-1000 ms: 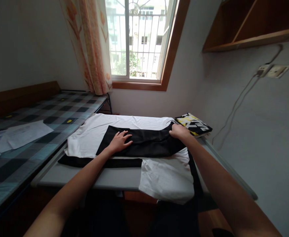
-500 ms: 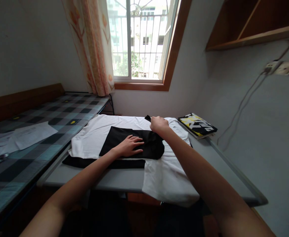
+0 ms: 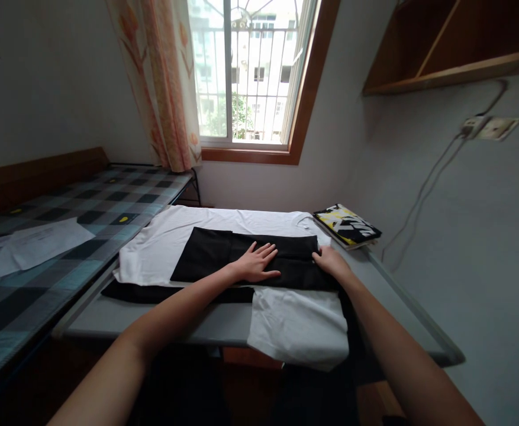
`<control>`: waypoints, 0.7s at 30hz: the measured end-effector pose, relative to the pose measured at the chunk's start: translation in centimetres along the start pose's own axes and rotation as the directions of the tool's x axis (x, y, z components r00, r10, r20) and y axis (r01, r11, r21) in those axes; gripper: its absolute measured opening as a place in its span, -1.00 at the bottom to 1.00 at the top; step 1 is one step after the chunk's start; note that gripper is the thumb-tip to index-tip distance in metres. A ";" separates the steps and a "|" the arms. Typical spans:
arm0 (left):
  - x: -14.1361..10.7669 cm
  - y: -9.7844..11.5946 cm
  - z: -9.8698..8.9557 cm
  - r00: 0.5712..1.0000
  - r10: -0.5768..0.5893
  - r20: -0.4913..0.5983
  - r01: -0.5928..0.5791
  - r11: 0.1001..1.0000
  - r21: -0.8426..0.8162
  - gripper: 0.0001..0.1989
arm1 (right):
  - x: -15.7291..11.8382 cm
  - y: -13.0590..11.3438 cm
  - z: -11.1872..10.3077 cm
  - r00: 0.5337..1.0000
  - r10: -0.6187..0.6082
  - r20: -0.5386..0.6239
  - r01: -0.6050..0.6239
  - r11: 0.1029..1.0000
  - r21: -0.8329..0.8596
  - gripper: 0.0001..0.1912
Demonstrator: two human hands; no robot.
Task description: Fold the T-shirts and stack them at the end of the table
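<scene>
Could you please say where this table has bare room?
Grey table lies bare between the right forearm, patterned item and right edge; a front-left strip separates lower black cloth from the front edge. Crowded middle: white shirt, folded black garment, left hand, right hand.

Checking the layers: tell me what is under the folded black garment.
A white T-shirt, with black fabric showing along its near edge; whatever the folded black garment covers is hidden.
</scene>
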State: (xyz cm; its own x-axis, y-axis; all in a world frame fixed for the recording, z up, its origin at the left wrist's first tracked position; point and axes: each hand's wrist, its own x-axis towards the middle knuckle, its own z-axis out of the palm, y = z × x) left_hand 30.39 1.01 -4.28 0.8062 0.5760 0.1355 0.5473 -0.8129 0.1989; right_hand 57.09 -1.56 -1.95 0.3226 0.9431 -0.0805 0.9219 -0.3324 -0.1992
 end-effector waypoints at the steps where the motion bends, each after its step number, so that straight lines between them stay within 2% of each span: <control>1: 0.1 0.1 0.3 0.999 0.006 0.032 -0.006 1.000 -0.003 -0.22 | 0.1 0.1 0.4 1.000 0.009 -0.011 -0.009 1.000 0.018 -0.60; 6: 0.0 0.1 0.6 0.998 0.003 0.058 -0.004 1.000 0.002 -0.19 | 0.5 0.2 0.2 0.999 0.006 -0.037 -0.004 0.998 0.063 -0.70; 11: -0.1 0.2 0.4 0.999 -0.006 0.050 0.007 1.000 -0.010 -0.20 | 0.6 -1.1 -2.6 0.993 -0.047 -0.106 0.063 0.987 0.151 -0.71; 14: -0.1 0.3 0.7 0.999 -0.036 0.018 0.036 0.999 -0.018 -0.22 | 0.2 -3.0 -4.6 0.982 -0.095 -0.166 0.121 0.981 0.153 -0.72; 16: -0.1 0.4 0.6 0.998 -0.062 -0.010 0.062 0.998 -0.018 -0.22 | -0.4 -4.8 -5.7 0.971 -0.144 -0.191 0.165 0.982 0.095 -0.72; 21: -0.3 -0.6 -1.0 0.997 -0.080 -0.014 0.079 0.994 -0.081 -0.29 | -2.7 -9.9 -7.2 0.951 -0.238 -0.196 0.227 0.971 -0.078 -0.66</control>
State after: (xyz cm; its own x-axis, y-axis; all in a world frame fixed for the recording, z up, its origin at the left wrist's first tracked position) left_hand 29.66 1.41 -3.49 0.7563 0.6406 0.1327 0.5893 -0.7552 0.2871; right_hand 48.65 -0.80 7.26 0.1291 0.9783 0.1619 0.9850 -0.1076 -0.1351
